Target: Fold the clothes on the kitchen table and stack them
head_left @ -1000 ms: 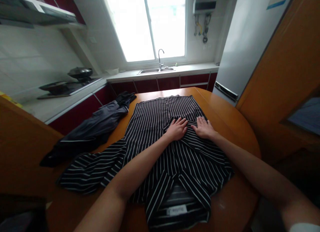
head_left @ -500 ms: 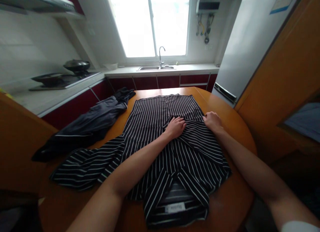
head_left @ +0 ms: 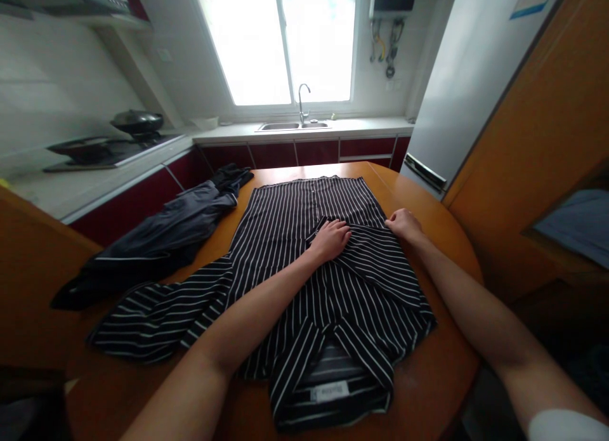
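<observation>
A black shirt with white stripes lies spread on the round wooden table, its collar and white label toward me. One sleeve is folded across the front; the other stretches out to the left. Resting flat on the folded sleeve near its cuff is my left hand, fingers extended and holding nothing. At the shirt's right edge, my right hand has its fingers closed, pinching the fabric where the folded sleeve meets the side.
Dark grey-and-black clothing lies along the table's left edge. The wooden table has a rounded rim. Beyond it are a counter with a sink, a stove with pans at left and a fridge at right.
The camera view has shifted slightly, so everything appears a little further left. Both hands stay at the same places on the shirt.
</observation>
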The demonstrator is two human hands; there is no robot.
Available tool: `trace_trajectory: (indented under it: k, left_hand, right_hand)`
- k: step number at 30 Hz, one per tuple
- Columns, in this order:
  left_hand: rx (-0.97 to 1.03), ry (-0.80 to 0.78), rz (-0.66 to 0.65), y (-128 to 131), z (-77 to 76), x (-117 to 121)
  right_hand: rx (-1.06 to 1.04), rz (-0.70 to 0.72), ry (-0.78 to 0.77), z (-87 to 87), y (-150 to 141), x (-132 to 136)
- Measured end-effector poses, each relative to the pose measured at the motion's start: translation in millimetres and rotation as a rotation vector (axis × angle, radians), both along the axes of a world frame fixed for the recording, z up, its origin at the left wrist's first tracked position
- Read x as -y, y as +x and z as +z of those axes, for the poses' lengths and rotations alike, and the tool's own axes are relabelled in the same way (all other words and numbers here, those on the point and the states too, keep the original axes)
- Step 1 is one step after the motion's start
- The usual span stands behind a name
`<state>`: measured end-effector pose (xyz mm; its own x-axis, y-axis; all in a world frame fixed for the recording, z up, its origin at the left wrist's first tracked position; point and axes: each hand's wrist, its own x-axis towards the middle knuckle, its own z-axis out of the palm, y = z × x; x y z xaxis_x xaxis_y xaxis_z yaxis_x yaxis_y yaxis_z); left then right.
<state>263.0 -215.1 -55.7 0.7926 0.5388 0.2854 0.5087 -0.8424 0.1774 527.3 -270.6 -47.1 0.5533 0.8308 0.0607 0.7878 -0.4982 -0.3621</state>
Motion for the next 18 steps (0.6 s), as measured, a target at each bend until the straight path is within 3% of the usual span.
trace_trajectory:
  k: [10,15,18]
  left_hand:
    - [-0.004,-0.01,-0.012,-0.8,2.8,1.3]
    - [-0.043,-0.019,-0.022,-0.7,1.7,0.8]
    - [-0.08,-0.04,-0.048,0.5,-0.6,-0.1]
  right_hand:
    - [-0.016,-0.016,-0.015,2.9,7.2,3.4]
    - [0.078,-0.036,-0.041,3.0,0.0,4.7]
    - [0.17,0.129,0.066,0.8,-15.5,0.9]
